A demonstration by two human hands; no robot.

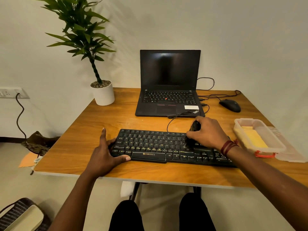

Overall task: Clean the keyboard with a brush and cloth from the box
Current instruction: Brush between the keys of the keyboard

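A black keyboard (150, 144) with yellow letters lies near the front of the wooden table (80, 147). My left hand (104, 154) grips its left end, thumb along the front edge and index finger stretched past the far corner. My right hand (208, 132) holds a dark brush (193, 129) upright over the right half of the keys, bristles down on them. A clear plastic box (273, 140) stands at the right edge with a yellow cloth (253, 138) inside.
An open black laptop (170, 84) stands behind the keyboard, its cables trailing to the right. A black mouse (230, 105) lies at the back right. A potted plant (104, 93) occupies the back left corner. The box's clear lid (290, 154) lies beside the box.
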